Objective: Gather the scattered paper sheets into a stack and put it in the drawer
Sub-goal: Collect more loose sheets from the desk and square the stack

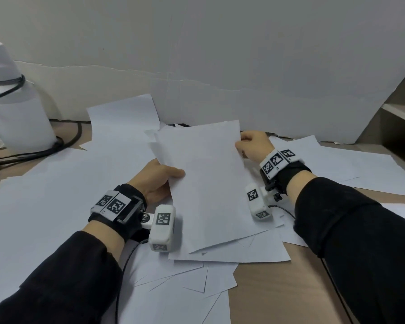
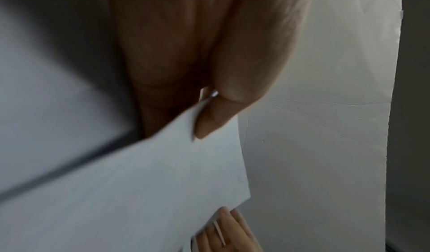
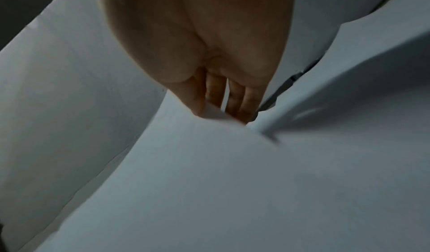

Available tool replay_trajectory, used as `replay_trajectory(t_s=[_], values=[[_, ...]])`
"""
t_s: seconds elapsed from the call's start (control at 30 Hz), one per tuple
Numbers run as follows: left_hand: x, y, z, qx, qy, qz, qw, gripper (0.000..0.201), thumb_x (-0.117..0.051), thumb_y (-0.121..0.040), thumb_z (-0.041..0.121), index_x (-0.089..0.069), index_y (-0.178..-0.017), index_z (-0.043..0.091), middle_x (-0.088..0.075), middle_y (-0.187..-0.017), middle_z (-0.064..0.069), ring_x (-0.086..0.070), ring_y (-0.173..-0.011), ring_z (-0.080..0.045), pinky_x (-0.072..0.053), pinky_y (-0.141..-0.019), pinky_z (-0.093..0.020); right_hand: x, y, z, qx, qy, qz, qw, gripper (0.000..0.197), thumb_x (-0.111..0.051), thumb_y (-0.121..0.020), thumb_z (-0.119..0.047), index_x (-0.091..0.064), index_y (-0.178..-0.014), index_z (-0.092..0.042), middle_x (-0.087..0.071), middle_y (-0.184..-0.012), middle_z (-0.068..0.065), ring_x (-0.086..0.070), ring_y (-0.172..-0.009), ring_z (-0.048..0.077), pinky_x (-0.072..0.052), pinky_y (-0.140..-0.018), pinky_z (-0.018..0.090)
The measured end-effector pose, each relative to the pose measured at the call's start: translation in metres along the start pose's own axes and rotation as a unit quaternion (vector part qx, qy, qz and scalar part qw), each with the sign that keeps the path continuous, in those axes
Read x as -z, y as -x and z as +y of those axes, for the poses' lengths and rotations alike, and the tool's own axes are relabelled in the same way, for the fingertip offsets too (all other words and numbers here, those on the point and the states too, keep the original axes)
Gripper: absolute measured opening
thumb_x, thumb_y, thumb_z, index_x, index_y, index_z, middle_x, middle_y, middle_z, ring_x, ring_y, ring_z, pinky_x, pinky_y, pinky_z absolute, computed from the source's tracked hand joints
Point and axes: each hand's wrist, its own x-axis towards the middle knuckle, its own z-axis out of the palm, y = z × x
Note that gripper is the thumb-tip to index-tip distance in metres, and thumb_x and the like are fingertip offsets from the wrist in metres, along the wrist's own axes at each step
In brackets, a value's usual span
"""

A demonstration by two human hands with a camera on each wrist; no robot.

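A thin stack of white paper sheets (image 1: 206, 183) is held up off the desk between both hands in the head view. My left hand (image 1: 160, 177) pinches its left edge, thumb on top. My right hand (image 1: 251, 143) grips the right edge near the far corner, fingers curled. In the left wrist view my left thumb (image 2: 216, 116) lies on the sheet (image 2: 139, 191). In the right wrist view the fingers (image 3: 237, 99) of my right hand hold the paper's edge (image 3: 209, 164). More loose sheets (image 1: 56, 195) lie scattered flat across the desk. No drawer is in sight.
A white lamp base (image 1: 17, 118) with a black cable (image 1: 63, 141) stands at the back left. A white wall panel (image 1: 220, 54) closes the back. A shelf unit (image 1: 400, 113) rises at the right. Bare brown desk (image 1: 278, 288) shows at the front right.
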Motion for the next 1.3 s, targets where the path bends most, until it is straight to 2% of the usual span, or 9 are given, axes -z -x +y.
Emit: replay_trajectory(t_s=[0.17, 0.37, 0.5, 0.63, 0.83, 0.97, 1.07, 1.2, 1.3], values=[[0.003, -0.002, 0.000, -0.025, 0.008, 0.029, 0.999, 0.040, -0.041, -0.091, -0.023, -0.059, -0.118, 0.002, -0.066, -0.113, -0.024, -0.069, -0.092, -0.037, -0.059, -0.073, -0.044, 0.048, 0.000, 0.027, -0.142, 0.062, 0.052, 0.986, 0.024, -0.060, -0.088, -0.010, -0.049, -0.068, -0.017, -0.054, -0.084, 0.010, -0.054, -0.081, 0.025, -0.054, -0.079, 0.038], [0.005, 0.001, 0.003, -0.038, 0.018, 0.044, 0.998, 0.040, -0.043, -0.090, -0.022, -0.060, -0.115, 0.004, -0.066, -0.109, -0.022, -0.068, -0.090, -0.037, -0.058, -0.075, -0.045, 0.076, 0.016, 0.052, -0.228, 0.088, 0.062, 0.968, 0.036, -0.075, -0.069, -0.027, -0.057, -0.092, -0.006, -0.056, -0.074, 0.013, -0.056, -0.073, 0.030, -0.046, -0.067, 0.036], [0.007, 0.006, 0.008, -0.050, 0.028, 0.050, 0.997, 0.038, -0.047, -0.089, -0.021, -0.061, -0.112, 0.006, -0.068, -0.103, -0.021, -0.069, -0.085, -0.035, -0.058, -0.077, -0.045, 0.079, 0.028, 0.046, -0.220, 0.087, 0.030, 0.971, 0.031, -0.076, -0.079, -0.028, -0.052, -0.082, -0.008, -0.048, -0.068, 0.006, -0.048, -0.062, 0.025, -0.037, -0.054, 0.028], [0.008, 0.009, 0.009, -0.064, 0.046, 0.055, 0.995, 0.040, -0.049, -0.088, -0.019, -0.060, -0.119, 0.003, -0.068, -0.104, -0.020, -0.069, -0.087, -0.034, -0.059, -0.076, -0.045, 0.078, 0.039, 0.038, -0.224, 0.002, -0.029, 0.974, 0.035, -0.079, -0.078, -0.028, -0.061, -0.098, -0.006, -0.067, -0.088, 0.012, -0.063, -0.069, 0.027, -0.049, -0.062, 0.030], [0.005, 0.012, 0.012, -0.087, 0.069, 0.066, 0.992, 0.031, -0.049, -0.089, -0.016, -0.061, -0.104, 0.008, -0.066, -0.090, -0.015, -0.065, -0.076, -0.030, -0.056, -0.079, -0.045, 0.082, 0.044, 0.030, -0.110, 0.071, -0.003, 0.991, 0.012, -0.075, -0.085, -0.020, -0.064, -0.086, -0.014, -0.057, -0.074, 0.002, -0.051, -0.063, 0.017, -0.041, -0.056, 0.026], [0.005, 0.010, 0.010, -0.077, 0.078, 0.080, 0.991, 0.030, -0.048, -0.091, -0.015, -0.060, -0.105, 0.009, -0.068, -0.087, -0.012, -0.066, -0.074, -0.029, -0.056, -0.077, -0.047, 0.079, 0.042, 0.024, -0.046, 0.153, 0.084, 0.984, 0.021, -0.069, -0.085, -0.016, -0.066, -0.094, 0.002, -0.063, -0.089, 0.022, -0.061, -0.084, 0.037, -0.046, -0.074, 0.032], [0.006, 0.009, 0.008, -0.060, 0.086, 0.087, 0.991, 0.030, -0.047, -0.091, -0.013, -0.059, -0.108, 0.009, -0.067, -0.090, -0.014, -0.066, -0.077, -0.031, -0.056, -0.078, -0.050, 0.077, 0.046, 0.011, -0.020, 0.184, 0.098, 0.978, 0.014, -0.063, -0.088, -0.015, -0.066, -0.097, -0.005, -0.064, -0.096, 0.011, -0.058, -0.087, 0.030, -0.039, -0.073, 0.025], [0.006, 0.012, 0.007, -0.040, 0.083, 0.093, 0.991, 0.026, -0.049, -0.090, -0.010, -0.057, -0.110, 0.004, -0.066, -0.095, -0.019, -0.066, -0.079, -0.035, -0.058, -0.069, -0.047, 0.070, 0.045, 0.004, 0.003, 0.231, 0.048, 0.972, 0.030, -0.057, -0.092, -0.014, -0.062, -0.121, -0.017, -0.061, -0.116, 0.006, -0.056, -0.098, 0.022, -0.038, -0.080, 0.024], [0.003, 0.016, 0.007, -0.048, 0.062, 0.099, 0.992, 0.029, -0.044, -0.090, -0.016, -0.059, -0.106, 0.003, -0.064, -0.090, -0.018, -0.063, -0.079, -0.036, -0.055, -0.080, -0.052, 0.064, 0.043, 0.004, -0.007, 0.284, -0.035, 0.958, 0.045, -0.057, -0.089, -0.009, -0.058, -0.131, -0.025, -0.054, -0.135, 0.002, -0.056, -0.116, 0.023, -0.042, -0.085, 0.025]])
